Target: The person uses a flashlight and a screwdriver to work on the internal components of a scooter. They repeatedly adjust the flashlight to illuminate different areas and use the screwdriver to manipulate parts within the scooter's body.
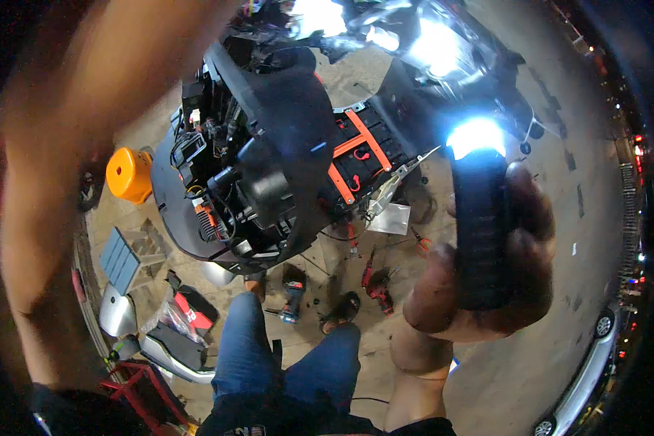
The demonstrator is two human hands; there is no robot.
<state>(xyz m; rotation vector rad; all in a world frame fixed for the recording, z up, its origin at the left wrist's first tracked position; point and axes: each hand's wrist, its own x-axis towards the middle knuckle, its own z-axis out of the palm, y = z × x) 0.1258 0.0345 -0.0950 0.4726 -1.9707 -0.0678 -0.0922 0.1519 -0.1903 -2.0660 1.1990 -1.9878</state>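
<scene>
My right hand (534,272) is wrapped round a black flashlight (481,232), held upright with its lit end toward the scooter. In front of me stands a scooter or similar vehicle (301,123) with its covers off, showing black plastic, wiring and connectors. Orange straps or brackets (351,161) cross a black block in its middle. Bright lamps (439,51) glare at its far end, washing out the detail there. My left arm (40,240) is raised, blurred, across the left side and up past the top edge; the left hand itself is out of sight.
Near my feet lie a dark cordless drill (292,296) and a red power tool (378,288). An orange stool (129,176), a blue slatted stool (121,258), removed panels (174,349) and a red metal frame (149,392) are at left. A parked car (578,385) is at right.
</scene>
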